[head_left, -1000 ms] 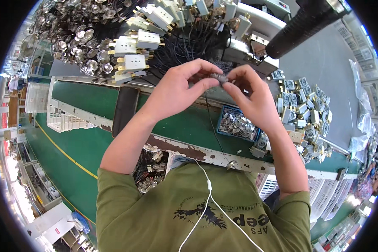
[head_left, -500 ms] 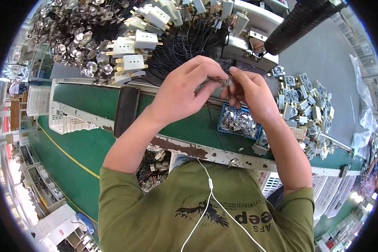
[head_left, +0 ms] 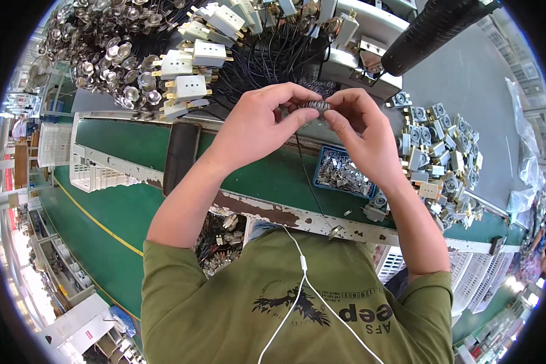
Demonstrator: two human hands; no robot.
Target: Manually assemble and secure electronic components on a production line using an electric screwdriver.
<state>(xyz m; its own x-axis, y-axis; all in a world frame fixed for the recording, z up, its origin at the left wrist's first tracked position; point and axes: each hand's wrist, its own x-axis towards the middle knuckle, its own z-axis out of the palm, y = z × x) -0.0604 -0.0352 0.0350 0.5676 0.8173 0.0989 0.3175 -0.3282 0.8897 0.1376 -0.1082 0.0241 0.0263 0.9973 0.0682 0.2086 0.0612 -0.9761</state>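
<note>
A grey metal coil spring (head_left: 316, 105) is held level between my hands, above the bench's near edge. My left hand (head_left: 252, 124) pinches its left part between thumb and fingers. At the other end, the thumb and fingertips of my right hand (head_left: 365, 133) close on the spring. Just behind the fingers lie more coiled grey pieces (head_left: 319, 87), partly covered. A blue tray (head_left: 344, 193) of small shiny metal parts stands below my right hand. From under my left hand a thin dark wire (head_left: 306, 167) runs down to a round metal cap (head_left: 335, 232).
White rectangular sockets (head_left: 191, 88) with brass tabs and black wires lie behind my left hand, beside heaped metal caps (head_left: 124, 54). Several grey-white square socket parts (head_left: 437, 142) are piled at right. A black cylindrical arm (head_left: 440, 36) hangs over the machine (head_left: 364, 70).
My right hand has turned and its fingers have drawn up onto the spring's right end. The spring shows more plainly now, level between both hands.
</note>
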